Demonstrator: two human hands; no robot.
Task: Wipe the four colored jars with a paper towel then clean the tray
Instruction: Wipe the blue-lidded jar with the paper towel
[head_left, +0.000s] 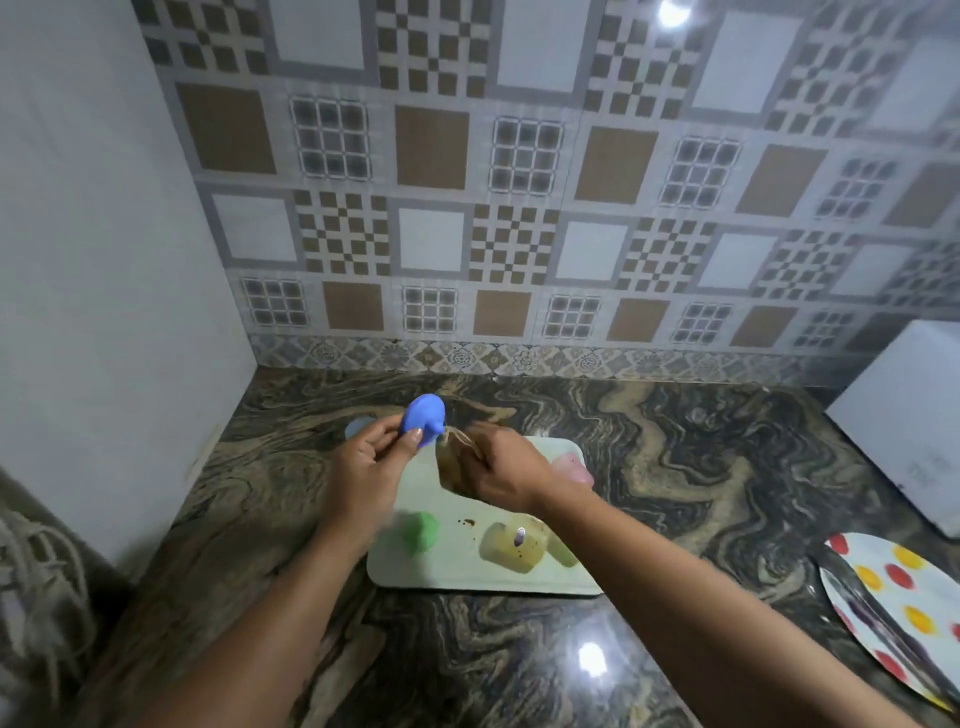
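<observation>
Counting from the near edge: one spotted plate (904, 618) at right on the marbled stone counter (675, 467). On the one pale tray (467, 577) sit a green jar (423, 530), a yellow jar (511, 545) and a pink jar (574, 467), three on it, with brown specks between. Above the tray, the left hand (371, 462) pinches the blue jar (425, 420), and the right hand (506, 475) grips a stained paper towel (451, 465) against it. Beyond, one white box (914, 415), then patterned wall tiles (519, 208).

left hand (366, 462) bare | right hand (506, 475) bare | forearms unsleeved
</observation>
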